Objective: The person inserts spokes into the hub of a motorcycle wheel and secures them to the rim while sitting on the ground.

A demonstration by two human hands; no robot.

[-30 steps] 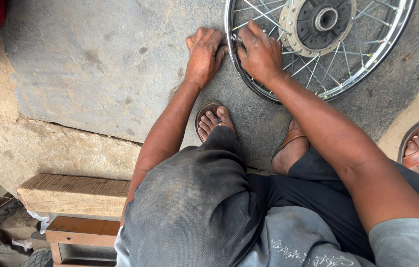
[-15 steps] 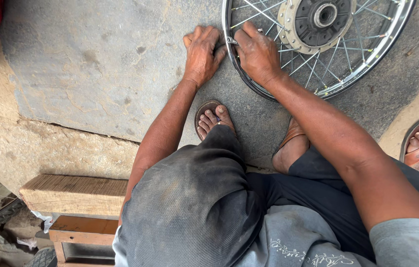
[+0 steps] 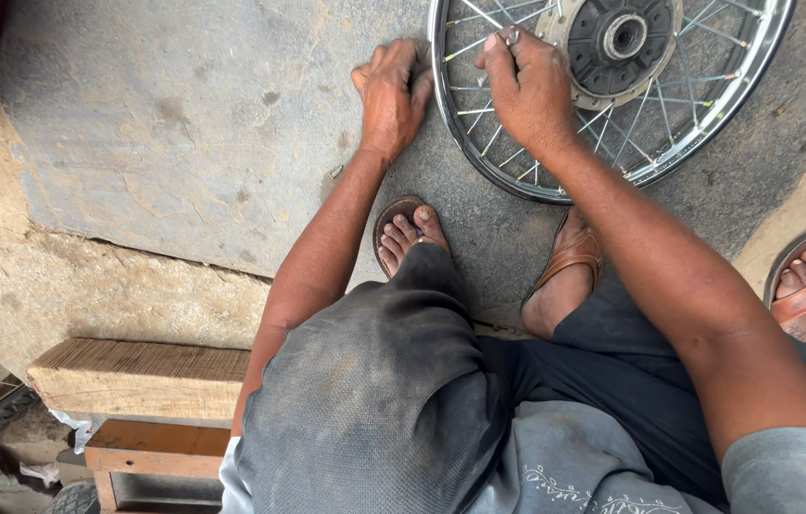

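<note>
- Concrete slab (image 3: pixel 156 143): grey, underfoot.
- Spoked wheel (image 3: pixel 755 90): flat on slab, top right, dark hub (image 3: pixel 622 38) at ctr.
- Wood bench (image 3: pixel 137 381): lower left.
- Right hand (image 3: pixel 531 86): inside rim, fingers pinched on a spoke.
- Left hand (image 3: pixel 392 95): pressed on slab, touching rim's outer edge, holding nothing.
- Sandals (image 3: pixel 570 257): brown, near wheel.

one spoked wheel (image 3: pixel 612 86), two hands, three sandalled feet
</note>
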